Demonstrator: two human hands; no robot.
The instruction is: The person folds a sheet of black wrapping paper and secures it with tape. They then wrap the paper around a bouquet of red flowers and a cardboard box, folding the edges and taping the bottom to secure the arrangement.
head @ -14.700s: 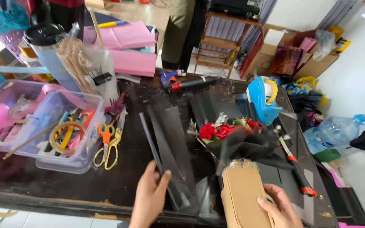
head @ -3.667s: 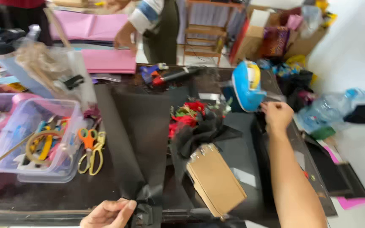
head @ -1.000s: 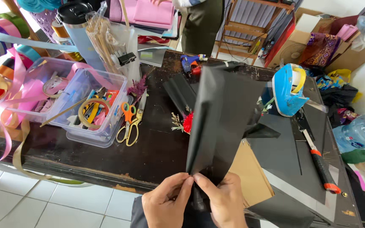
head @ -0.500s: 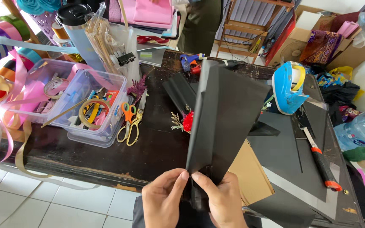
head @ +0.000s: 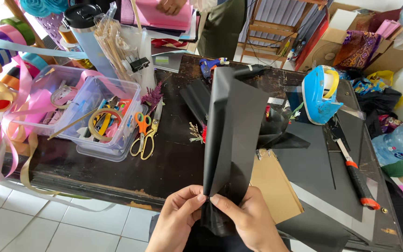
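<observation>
- Both hands pinch the near corner of a black sheet [head: 236, 126]; left hand [head: 178, 219] and right hand [head: 250, 224] meet fingertip to fingertip, closed on the paper
- The sheet stands folded, its long axis running up and away from the fingers over the table [head: 164, 158]; neither hand is nearer
- Left of the sheet lie scissors [head: 143, 135] and a clear tub [head: 96, 121]; right of it a brown card [head: 276, 186] and a blue tape dispenser [head: 320, 95]
</observation>
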